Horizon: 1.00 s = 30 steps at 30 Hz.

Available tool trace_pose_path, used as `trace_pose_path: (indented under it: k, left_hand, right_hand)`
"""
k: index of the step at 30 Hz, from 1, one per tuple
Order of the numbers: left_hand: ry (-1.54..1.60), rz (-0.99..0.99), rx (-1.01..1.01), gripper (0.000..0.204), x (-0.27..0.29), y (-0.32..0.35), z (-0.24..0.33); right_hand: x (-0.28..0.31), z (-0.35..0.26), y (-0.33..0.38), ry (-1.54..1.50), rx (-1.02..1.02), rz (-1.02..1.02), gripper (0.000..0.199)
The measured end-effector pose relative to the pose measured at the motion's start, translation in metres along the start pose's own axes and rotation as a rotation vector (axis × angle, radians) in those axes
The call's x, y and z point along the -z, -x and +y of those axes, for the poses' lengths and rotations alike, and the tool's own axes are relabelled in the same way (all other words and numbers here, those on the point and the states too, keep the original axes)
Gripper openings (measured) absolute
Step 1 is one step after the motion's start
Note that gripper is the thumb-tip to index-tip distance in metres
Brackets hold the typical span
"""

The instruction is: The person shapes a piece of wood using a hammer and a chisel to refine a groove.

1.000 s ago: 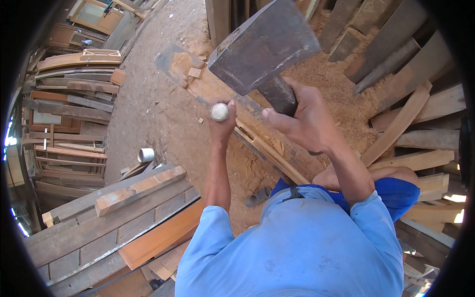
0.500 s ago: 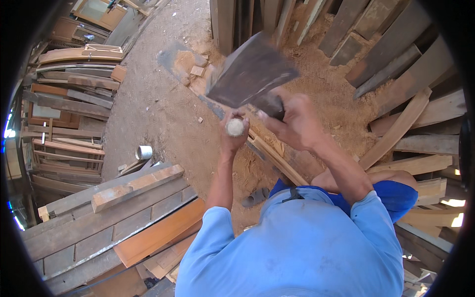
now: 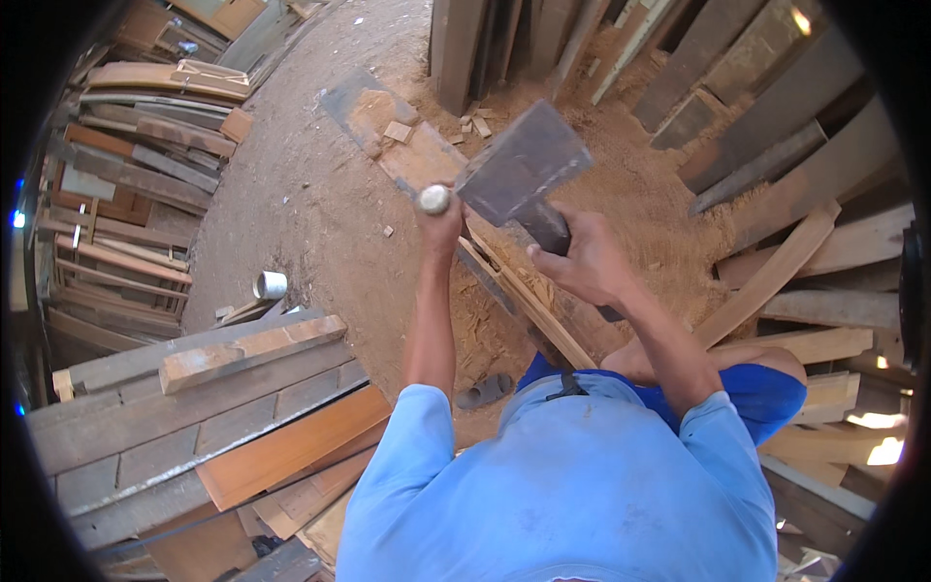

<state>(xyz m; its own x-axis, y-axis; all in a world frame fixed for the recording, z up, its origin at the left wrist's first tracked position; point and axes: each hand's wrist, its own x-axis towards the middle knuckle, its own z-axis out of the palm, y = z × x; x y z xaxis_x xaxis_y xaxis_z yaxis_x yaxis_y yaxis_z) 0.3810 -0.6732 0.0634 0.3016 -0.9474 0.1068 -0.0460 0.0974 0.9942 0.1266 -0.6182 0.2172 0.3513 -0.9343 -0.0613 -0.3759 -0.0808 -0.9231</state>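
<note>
My left hand [image 3: 441, 225] is closed around an upright chisel [image 3: 434, 200]. Only the round, pale end of its handle shows, and the blade is hidden below my fist. My right hand [image 3: 593, 260] grips the dark handle of a wooden mallet [image 3: 524, 163]. Its big, blocky head hangs just right of the chisel's handle end, and the handle's butt pokes out below my palm. Beneath my hands, a long wooden piece [image 3: 543, 315] with a slot cut in it runs slantwise toward my lap.
A dusty board [image 3: 427, 155] with wood chips lies on the ground ahead. Dark planks [image 3: 718, 87] lean at the far right. Stacked boards [image 3: 242, 407] stand at the left, near a white cup-shaped container [image 3: 271, 285]. More timber and frames [image 3: 136, 184] line the far left.
The mallet, blurred by motion before, now shows sharply, a little lower and to the right. My left hand has moved farther away and slightly left with the chisel. The whole view has shifted a little.
</note>
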Motion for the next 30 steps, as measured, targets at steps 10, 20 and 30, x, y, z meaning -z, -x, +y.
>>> trace_pose_path:
  k: [10, 20, 30]
  left_hand:
    - [-0.050, -0.106, -0.056, 0.022, 0.005, 0.007, 0.083]
    - [0.029, 0.084, -0.114, 0.019, -0.003, 0.020, 0.044]
    - [0.289, 0.209, -0.173, 0.017, 0.012, 0.043, 0.019]
  right_hand:
    - [0.012, -0.045, 0.019, -0.333, 0.014, 0.065, 0.031]
    - [0.018, -0.059, 0.019, -0.243, 0.136, 0.097, 0.027]
    - [-0.016, -0.046, -0.024, 0.364, 0.385, 0.126, 0.027]
